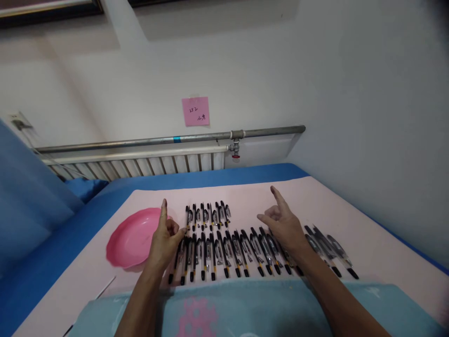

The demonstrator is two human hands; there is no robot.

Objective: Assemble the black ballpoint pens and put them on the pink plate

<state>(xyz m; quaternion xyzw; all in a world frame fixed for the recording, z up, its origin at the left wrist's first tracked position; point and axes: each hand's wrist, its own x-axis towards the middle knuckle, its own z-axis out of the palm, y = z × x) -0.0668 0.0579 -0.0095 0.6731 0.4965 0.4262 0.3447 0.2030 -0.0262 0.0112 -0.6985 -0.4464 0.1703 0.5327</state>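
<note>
My left hand (165, 236) hovers between the pink bowl and the left end of the pen rows, index finger raised, thumb out to the side, the other fingers curled; nothing shows in it. My right hand (283, 224) has its index finger and thumb apart in the same way, over the right part of the front row, and holds nothing visible. The front row of disassembled pens (219, 255) lies side by side with black caps, clear barrels and small metal parts. Behind it is a shorter row of similar pen parts (202, 217). My right forearm hides part of the front row.
A pink bowl (128, 238) with a wavy rim stands at the left on the pale pink table cover (245, 199). A light blue cloth (266, 306) lies along the near edge. Behind the table are a radiator (168, 164), a metal pipe (147, 142) and a pink note (195, 112).
</note>
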